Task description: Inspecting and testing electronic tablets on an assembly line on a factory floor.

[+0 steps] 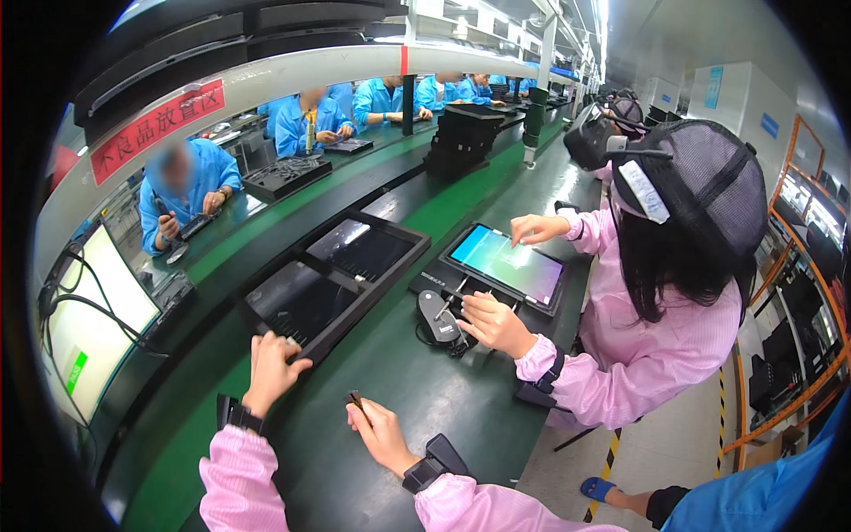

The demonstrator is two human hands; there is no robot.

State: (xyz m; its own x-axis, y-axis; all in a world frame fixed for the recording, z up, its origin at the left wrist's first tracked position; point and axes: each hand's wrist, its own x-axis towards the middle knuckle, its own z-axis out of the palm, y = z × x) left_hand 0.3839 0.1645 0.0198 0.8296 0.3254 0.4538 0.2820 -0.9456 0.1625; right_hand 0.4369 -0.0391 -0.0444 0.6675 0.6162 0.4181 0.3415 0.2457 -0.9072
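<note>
Pinching small dark stick (355, 399): right hand (386, 434). Left hand (273, 372) at near corner of tray (377, 299); cannot tell if gripping. Tray lies ahead, two black screens (297, 300) inside. Hard push may slide screens; loose pinch may drop stick.

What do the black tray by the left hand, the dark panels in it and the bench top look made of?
Tray: probably plastic, matte black; dull, even rim. Panels: likely glass-faced, glossy; pale reflections. Bench top: green, satin, soft sheen; rubber mat or laminate, can't tell which.
</note>
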